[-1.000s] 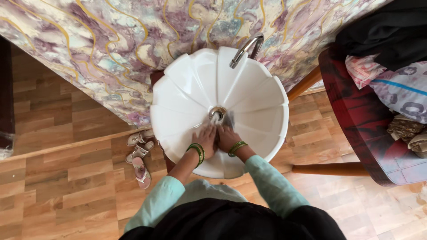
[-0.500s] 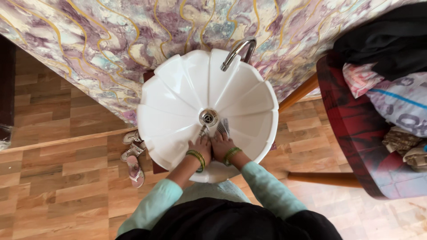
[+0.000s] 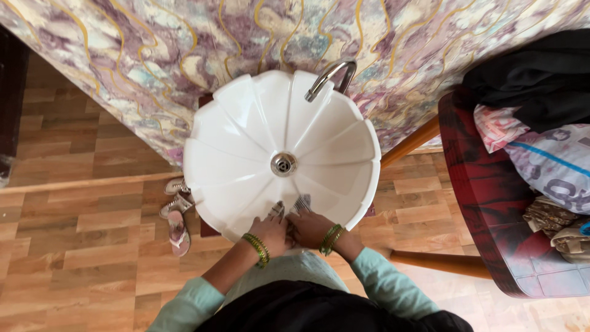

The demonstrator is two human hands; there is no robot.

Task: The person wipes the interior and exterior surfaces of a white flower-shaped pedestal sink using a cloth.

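Observation:
A white fluted sink basin [image 3: 246,129] with a metal drain [image 3: 283,164] and a curved chrome tap [image 3: 329,77] stands below me. My left hand [image 3: 270,232] and my right hand [image 3: 310,229] are side by side on the basin's near inner wall, just inside the rim. My right hand's fingers are closed on a small grey ribbed scrub pad [image 3: 300,203] pressed to the porcelain. My left hand's fingertips touch the wall beside the pad, and I cannot tell whether they grip it. Green bangles circle both wrists.
The marbled purple wall [image 3: 153,55] rises behind the basin. Sandals [image 3: 175,215] lie on the wood floor at the left. A dark red chair [image 3: 485,203] piled with clothes and bags stands close on the right, with a wooden leg [image 3: 430,263] near my right arm.
Both hands have slid back from the drain towards the near rim of the basin, still together on the pad. The drain is now uncovered.

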